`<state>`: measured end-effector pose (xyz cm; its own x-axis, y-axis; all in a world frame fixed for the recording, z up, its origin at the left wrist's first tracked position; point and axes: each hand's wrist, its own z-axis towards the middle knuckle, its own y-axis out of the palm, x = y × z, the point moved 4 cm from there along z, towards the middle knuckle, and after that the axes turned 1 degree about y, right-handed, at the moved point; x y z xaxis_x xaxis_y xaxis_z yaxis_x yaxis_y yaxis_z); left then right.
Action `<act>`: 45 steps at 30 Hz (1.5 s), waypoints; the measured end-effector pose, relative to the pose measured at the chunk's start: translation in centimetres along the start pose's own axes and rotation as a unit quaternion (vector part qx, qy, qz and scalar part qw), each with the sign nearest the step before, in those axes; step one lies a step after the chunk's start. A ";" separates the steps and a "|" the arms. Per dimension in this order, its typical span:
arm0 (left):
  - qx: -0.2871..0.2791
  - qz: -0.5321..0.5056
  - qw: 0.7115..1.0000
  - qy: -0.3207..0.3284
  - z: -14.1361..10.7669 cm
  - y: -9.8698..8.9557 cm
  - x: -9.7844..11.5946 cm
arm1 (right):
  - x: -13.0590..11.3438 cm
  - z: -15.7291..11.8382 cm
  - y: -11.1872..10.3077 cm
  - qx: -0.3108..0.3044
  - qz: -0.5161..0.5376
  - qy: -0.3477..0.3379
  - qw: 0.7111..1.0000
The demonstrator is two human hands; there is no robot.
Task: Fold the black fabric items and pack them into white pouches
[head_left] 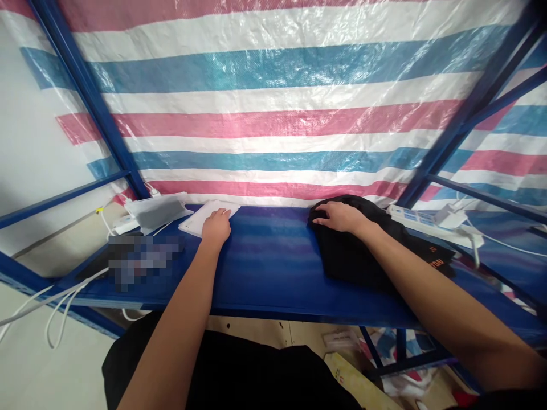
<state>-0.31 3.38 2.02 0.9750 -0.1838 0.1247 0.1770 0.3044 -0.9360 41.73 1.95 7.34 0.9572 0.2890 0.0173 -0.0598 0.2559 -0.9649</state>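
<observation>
My left hand [217,225] rests on a small stack of white paper sheets [195,221] at the back of the blue shelf. Its fingers lie over the top sheet, pointing away from me. On the right, my right hand [339,216] grips the far left edge of a heap of black cloth [348,259], fingers bent into the folds and thumb apart from them. Orange letters show near the cloth's right end, partly behind my forearm. Whether the cloth is a garment or a bag, I cannot tell.
Blue metal shelf [269,273] before a striped plastic sheet [273,125]. A white power strip [431,225] with plugs lies at right. Left are a leaning white panel [159,212], white cables [64,302] and a blurred-out item [143,262]. A yellow box [359,381] is below.
</observation>
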 end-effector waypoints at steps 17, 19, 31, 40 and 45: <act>-0.115 -0.574 0.805 0.098 -3.4 -0.8 8.5 | -9.4 -1.8 -3.9 -0.012 0.479 -0.074 0.874; -0.082 -0.553 0.821 0.114 -3.1 -0.7 7.9 | -10.4 -2.1 -3.3 -0.048 0.442 -0.105 0.890; 0.094 -0.225 0.970 0.010 -1.1 -1.0 1.2 | -11.0 -3.3 -0.2 -0.121 0.330 -0.157 0.923; 0.133 -0.182 0.971 0.079 -1.1 -1.0 0.3 | -10.0 -1.4 3.9 0.015 0.178 -0.193 0.965; 0.189 -0.229 0.947 0.124 -1.2 -1.8 0.2 | -8.9 -0.7 2.8 0.085 0.247 -0.177 0.949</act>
<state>-0.55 1.67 3.36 0.7305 -0.5777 0.3642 0.6554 0.4429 -0.6118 33.23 -0.61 4.28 0.6475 0.6960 -0.3104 -0.5502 0.1451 -0.8224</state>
